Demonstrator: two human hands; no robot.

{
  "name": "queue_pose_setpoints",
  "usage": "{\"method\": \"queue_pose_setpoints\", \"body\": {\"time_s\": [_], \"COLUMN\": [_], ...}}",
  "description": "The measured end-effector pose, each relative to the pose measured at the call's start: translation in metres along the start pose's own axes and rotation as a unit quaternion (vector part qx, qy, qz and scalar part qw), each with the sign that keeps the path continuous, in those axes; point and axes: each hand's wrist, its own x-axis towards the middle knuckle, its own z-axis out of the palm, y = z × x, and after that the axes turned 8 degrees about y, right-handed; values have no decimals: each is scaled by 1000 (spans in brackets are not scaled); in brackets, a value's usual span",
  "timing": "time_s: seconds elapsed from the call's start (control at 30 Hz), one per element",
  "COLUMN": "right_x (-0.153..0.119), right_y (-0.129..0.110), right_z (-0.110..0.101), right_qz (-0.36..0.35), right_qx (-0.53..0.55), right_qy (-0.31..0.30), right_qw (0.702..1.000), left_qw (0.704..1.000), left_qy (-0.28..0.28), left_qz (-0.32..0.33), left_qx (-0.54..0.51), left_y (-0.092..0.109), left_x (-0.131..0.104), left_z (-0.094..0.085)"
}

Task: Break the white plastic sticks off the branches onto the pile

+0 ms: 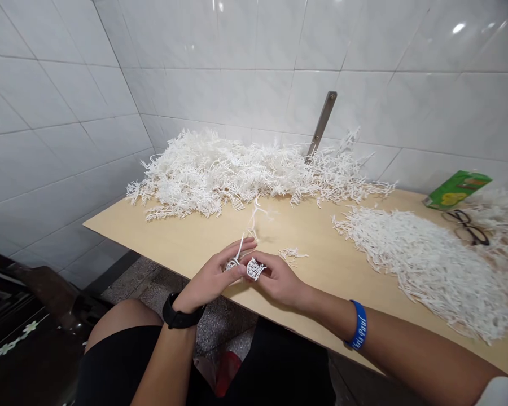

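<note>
My left hand (215,274), with a black band at its wrist, is closed around white branched strands (232,263) near the table's front edge. A thin white stem rises from it toward the back. Touching it on the right, my right hand (278,277) pinches a small bundle of white strands (255,269) whose ends fan toward me. A blue wristband circles my right forearm. Behind the hands lies a large heap of white branched pieces (220,169). A few loose white pieces (293,255) rest on the table just right of the hands.
The tan table (169,237) carries a wide pile of short white pieces (432,265) at right. Behind that pile are a green box (457,190) and dark-framed glasses (468,226). A metal bar (322,124) stands by the tiled wall. My legs are below the front edge.
</note>
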Motion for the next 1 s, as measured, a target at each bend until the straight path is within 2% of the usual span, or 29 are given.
{"method": "queue_pose_setpoints", "body": {"time_s": [0.1,0.17,0.4,0.6,0.77,0.9,1.0], "right_x": [0,1,1,2,2,2,2], "right_y": [1,2,3,5,4,3,5], "right_z": [0,2,2,1,3,4,5], "right_qz": [-18,-13,-7,-4,-3,3,-27], "right_qx": [-20,-21,-19,-48,-71,-81,-130], "right_qy": [7,22,65,105,107,100,62], "right_qw": [1000,999,998,993,992,992,989], "left_qw": [1000,1000,986,972,970,972,978], "left_qy": [-9,4,165,215,209,166,126], "left_qz": [1,-6,5,51,58,102,104], "left_qx": [-2,-2,0,76,109,130,130], "left_y": [1,-3,-22,-20,-20,-19,-20], "left_x": [6,7,-2,-8,-8,-6,-5], "left_z": [0,2,6,10,13,12,11]}}
